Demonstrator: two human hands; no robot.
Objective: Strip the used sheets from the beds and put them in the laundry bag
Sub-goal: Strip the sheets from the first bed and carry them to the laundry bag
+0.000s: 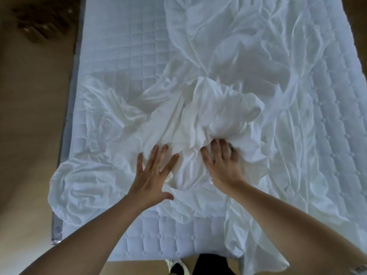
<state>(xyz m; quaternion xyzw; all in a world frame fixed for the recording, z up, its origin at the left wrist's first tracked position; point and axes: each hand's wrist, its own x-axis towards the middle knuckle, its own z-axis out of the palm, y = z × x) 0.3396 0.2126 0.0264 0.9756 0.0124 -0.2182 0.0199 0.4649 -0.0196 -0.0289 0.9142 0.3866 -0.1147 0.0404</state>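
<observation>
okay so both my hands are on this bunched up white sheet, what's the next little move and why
Probably curl the flat left hand into the crumpled white cotton sheet. The right hand seems dug into the bunch, yet loose folds spread over the quilted white mattress.

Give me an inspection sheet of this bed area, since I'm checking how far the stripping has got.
Surface: white quilted mattress, bare along its left side and near edge.
Job's things: crumpled white bed sheet, loose and bunched toward the middle, one corner hanging over the near edge; no laundry bag in view.
Clutter: nothing seen.
Grippers: left hand flat with spread fingers on the sheet; right hand with fingertips dug into a bunch of sheet.
Cables: nothing seen.
Surroundings: brown floor; blurred dark object on the floor, far left; dark shoe below the bed's edge.
</observation>
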